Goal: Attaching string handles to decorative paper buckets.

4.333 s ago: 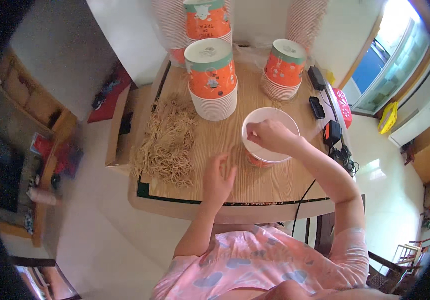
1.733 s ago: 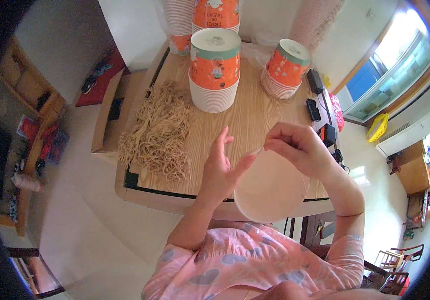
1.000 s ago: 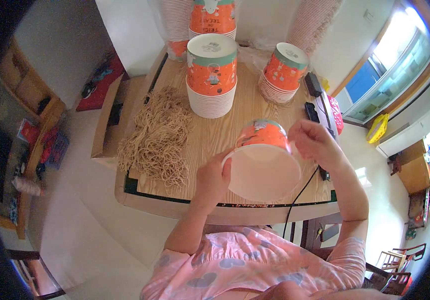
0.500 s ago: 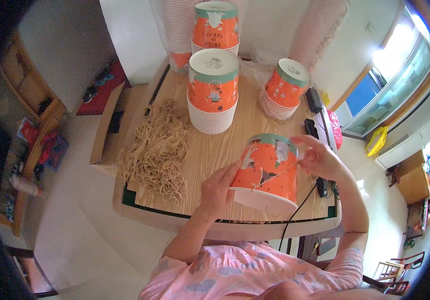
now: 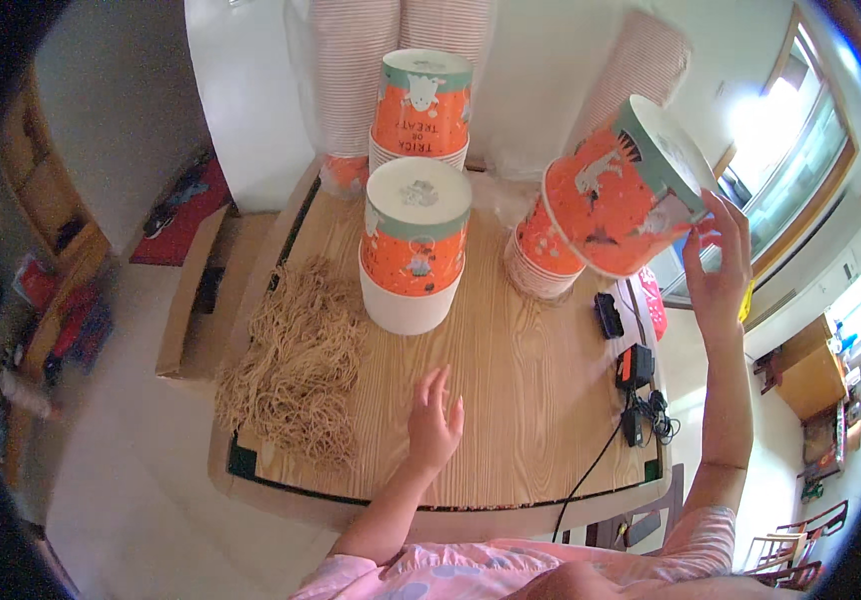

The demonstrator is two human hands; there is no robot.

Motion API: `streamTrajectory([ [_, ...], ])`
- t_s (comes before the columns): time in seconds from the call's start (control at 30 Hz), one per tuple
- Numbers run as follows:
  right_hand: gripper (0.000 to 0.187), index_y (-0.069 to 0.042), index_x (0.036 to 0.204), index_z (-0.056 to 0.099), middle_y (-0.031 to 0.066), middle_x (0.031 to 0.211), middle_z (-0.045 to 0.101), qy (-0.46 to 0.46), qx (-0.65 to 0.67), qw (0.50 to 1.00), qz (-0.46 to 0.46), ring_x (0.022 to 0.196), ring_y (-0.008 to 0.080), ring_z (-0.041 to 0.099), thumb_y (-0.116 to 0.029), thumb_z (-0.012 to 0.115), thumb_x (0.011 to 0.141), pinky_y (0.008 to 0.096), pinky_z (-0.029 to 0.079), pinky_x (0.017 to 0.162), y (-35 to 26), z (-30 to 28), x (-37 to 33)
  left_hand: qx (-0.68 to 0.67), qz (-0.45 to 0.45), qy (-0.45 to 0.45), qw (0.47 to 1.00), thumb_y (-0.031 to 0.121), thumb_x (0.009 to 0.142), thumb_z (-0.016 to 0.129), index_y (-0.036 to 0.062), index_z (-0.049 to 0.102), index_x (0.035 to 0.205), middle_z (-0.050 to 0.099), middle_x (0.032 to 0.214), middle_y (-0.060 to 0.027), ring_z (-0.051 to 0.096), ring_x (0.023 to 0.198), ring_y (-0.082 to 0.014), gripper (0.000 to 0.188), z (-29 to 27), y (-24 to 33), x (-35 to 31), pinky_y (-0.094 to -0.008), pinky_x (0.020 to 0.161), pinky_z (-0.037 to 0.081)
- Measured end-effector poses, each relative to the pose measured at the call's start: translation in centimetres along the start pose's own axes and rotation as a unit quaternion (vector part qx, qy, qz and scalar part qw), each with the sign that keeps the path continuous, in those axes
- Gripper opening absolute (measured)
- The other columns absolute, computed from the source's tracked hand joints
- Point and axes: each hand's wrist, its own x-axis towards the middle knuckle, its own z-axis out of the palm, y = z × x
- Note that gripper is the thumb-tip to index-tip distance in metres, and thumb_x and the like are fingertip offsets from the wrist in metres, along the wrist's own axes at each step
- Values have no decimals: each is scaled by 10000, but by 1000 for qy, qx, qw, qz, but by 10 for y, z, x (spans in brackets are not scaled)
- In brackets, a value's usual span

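Left hand [image 5: 436, 430]: fingers loosely spread over the surface [image 5: 516, 430]; beyond it, a front stack [image 5: 416, 255] of inverted tubs. Right hand [image 5: 719, 265]: arm extended, gripping the green base edge of an orange tub [image 5: 606, 205], tilted, interior hidden, partly covering a smaller stack [image 5: 541, 250]. Farther beyond the left hand: a rear stack [image 5: 422, 115].

string [image 5: 296, 370] on table [image 5: 526, 430] at left, front stack [image 5: 416, 262] beside it, rear stack [image 5: 423, 118] behind, small stack [image 5: 539, 252] right, adapter [image 5: 635, 366] at right edge, cup [image 5: 606, 205] in person's right hand [image 5: 721, 265], left hand [image 5: 435, 425] before front stack
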Motion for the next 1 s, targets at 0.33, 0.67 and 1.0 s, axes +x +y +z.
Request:
streamTrajectory([
  [0.33,483,-138,1238,519,107,1145,544,-33,-74,996,32,835,216,605,30,575,789,321,522,686,82,95,-5,-3,-21,-84,996,43,778,622,55,451,1249,478,1181,-175,532,1057,-324,501,3,-9,-5,-396,880,455],
  [0.67,504,-152,1257,511,105,1141,538,-63,-58,993,77,850,230,605,6,571,783,354,521,727,85,136,-32,30,-2,-98,995,49,766,653,65,473,1212,485,1169,-178,555,980,-311,481,3,-7,-6,-397,839,469],
  [1.0,475,-180,1251,521,105,1146,540,-86,-123,988,41,1025,284,560,-66,578,793,375,523,767,91,158,-66,25,-18,-126,992,75,769,659,72,500,1158,477,1161,-166,561,900,-277,420,8,-7,-10,-388,796,474],
])
